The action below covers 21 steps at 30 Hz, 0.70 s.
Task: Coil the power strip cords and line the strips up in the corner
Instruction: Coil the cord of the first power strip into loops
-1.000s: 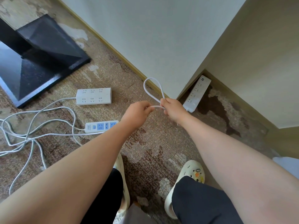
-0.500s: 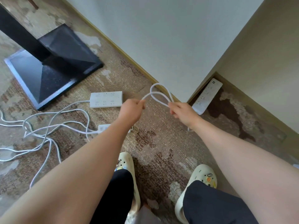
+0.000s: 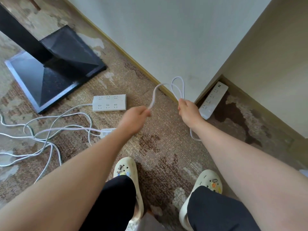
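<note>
Both hands hold the white cord above the carpet: the left hand pinches its free run, the right hand grips the loops.

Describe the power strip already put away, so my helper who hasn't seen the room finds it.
Look where the white wall's edge meets the recessed beige wall. The slim white strip lies in that nook along the baseboard, the only single-row one; the six-outlet block sits out on the carpet.

both arms outstretched; left hand fingers curled; right hand fisted
</note>
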Motion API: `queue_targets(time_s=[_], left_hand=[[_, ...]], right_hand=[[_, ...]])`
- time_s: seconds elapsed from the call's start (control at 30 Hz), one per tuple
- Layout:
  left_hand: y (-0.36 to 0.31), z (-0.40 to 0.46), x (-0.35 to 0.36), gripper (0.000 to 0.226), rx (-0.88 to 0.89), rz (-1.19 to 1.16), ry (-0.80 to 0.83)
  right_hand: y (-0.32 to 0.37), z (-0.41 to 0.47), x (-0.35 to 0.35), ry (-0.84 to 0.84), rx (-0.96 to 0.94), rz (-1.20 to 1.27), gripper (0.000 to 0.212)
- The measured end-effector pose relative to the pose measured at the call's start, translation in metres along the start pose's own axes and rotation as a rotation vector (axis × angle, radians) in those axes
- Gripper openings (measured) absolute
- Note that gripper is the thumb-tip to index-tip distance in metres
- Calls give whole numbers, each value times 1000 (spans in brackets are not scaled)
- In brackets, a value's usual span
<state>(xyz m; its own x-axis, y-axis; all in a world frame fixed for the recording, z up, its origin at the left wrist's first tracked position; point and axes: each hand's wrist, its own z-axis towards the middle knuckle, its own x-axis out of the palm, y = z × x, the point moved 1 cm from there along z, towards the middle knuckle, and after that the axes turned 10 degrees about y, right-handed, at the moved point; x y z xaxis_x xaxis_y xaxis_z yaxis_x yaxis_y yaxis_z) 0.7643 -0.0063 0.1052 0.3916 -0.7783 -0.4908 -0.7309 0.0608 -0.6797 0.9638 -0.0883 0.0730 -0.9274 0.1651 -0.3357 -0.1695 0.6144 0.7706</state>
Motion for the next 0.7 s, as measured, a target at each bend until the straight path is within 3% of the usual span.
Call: queue_targets(time_s=[0.07,0.13,0.23,0.37,0.53,0.7], left_hand=[[-32,5,33,24,51,-83,71],[-37,6,55,26,-21,-48,92],[-30,5,60,30,-3,162,38],[-31,9,62,27,121,148,-41],[-36,17,73,24,112,186,77],[-22,13,71,32,93,164,233]], right_hand=[[3,0,3,39,-1,146,35],[1,-2,4,53,-13,173,36],[-4,-3,3,99,0,128,40],[-3,0,5,155,82,209,42],[-1,0,8,218,144,322,38],[1,1,6,186,114,265,41]])
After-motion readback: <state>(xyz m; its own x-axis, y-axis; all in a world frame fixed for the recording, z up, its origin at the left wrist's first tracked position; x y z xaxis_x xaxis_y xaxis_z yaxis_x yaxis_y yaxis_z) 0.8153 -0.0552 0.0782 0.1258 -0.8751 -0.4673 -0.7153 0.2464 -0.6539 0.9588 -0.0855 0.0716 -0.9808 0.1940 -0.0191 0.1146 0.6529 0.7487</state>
